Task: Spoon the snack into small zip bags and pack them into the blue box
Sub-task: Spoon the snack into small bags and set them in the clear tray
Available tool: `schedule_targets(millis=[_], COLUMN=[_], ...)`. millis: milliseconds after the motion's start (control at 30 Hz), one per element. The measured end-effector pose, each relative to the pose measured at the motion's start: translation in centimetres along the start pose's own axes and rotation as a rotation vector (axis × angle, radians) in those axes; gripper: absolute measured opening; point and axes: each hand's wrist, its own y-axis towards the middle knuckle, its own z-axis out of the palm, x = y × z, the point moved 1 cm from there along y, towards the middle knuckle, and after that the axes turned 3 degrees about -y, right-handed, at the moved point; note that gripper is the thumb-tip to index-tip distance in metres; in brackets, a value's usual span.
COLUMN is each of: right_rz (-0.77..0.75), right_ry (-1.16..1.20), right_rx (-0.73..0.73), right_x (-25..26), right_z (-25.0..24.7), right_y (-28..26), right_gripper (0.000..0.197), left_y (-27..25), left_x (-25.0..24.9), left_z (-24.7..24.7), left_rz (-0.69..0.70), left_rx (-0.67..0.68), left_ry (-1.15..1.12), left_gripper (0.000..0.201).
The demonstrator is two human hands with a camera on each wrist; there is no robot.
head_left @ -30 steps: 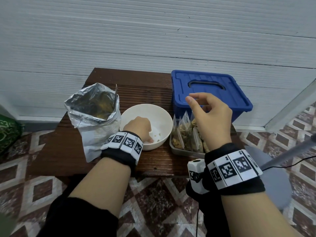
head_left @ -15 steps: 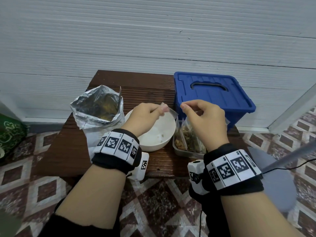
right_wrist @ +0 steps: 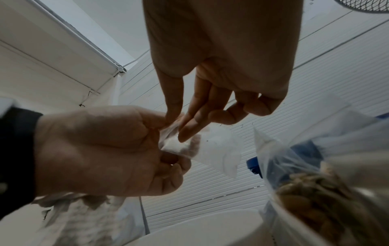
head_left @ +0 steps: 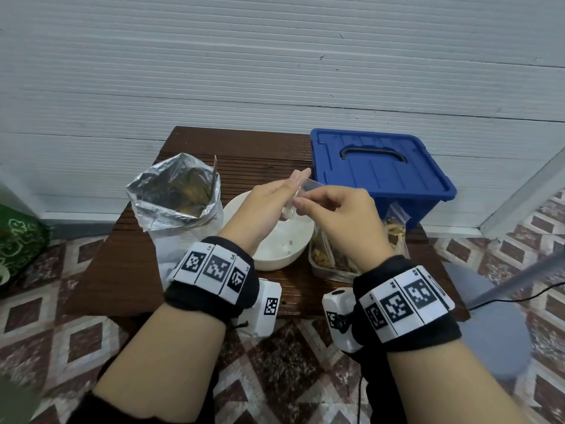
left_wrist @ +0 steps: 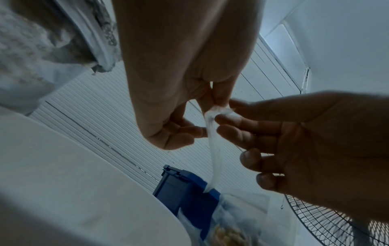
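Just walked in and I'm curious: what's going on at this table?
A person is packing snacks. Both the left hand and right hand pinch an empty zip bag over the white bowl. Filled bags stand in a tray to the right. The foil bag is open; the blue box is lidded.

A small clear zip bag point(head_left: 301, 195) hangs empty and limp above the white bowl point(head_left: 276, 258), pinched at its top between the left hand point(head_left: 269, 203) and the right hand point(head_left: 339, 215) (in the left wrist view it shows as a thin, edge-on strip). The open foil snack bag point(head_left: 180, 194) stands upright just left of the bowl, brownish snack inside. Right of the bowl, filled zip bags point(head_left: 394, 228) stand in a clear tray point(head_left: 324, 270) in front of the blue box point(head_left: 379, 169), whose lid is on with its dark handle flat.
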Motion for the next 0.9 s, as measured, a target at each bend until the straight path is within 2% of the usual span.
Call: schedule_targets(millis=[233,300,367,433,500,567,667,900], right_rz=[0.076,0.088,0.087,0.087,0.095,0.099,0.108,0.134], right_ry=[0.059,0.064,0.057,0.054,0.042,0.012,-0.011,-0.013], right_rx=[-0.039,-0.064,-0.069,-0.052,-0.006,0.049,0.098,0.091], right_x=[0.1,-0.1,-0.3,-0.5,-0.4,-0.5,-0.4,-0.6], right_z=[0.2,0.0,-0.3,-0.6,-0.8,-0.9,-1.0,-1.1], right_y=[0.0,0.1,0.3,0.3,0.3,0.3,0.2,0.3], right_gripper=[0.013,0.013,0.012,0.013,0.014,0.016,0.018,0.020], left_y=[-0.3,-0.6,-1.0,-1.2,-1.1,-1.0,-1.2,-1.3], left_x=[0.0,-0.1,-0.2,-0.1,0.4,0.7,0.5,0.7], left_z=[-0.2,-0.9,-1.5,-2.0,-2.3,-2.5,-2.5,-2.5], left_rz=[-0.007,0.082,0.193,0.247,0.278,0.314,0.356,0.439], left_rx=[-0.013,-0.007,0.067,0.135,0.158,0.134,0.043,-0.055], left_ry=[0.082,0.154,0.303,0.479,0.589,0.639,0.650,0.587], left_gripper=[0.044,0.060,0.083,0.102,0.111,0.109,0.090,0.072])
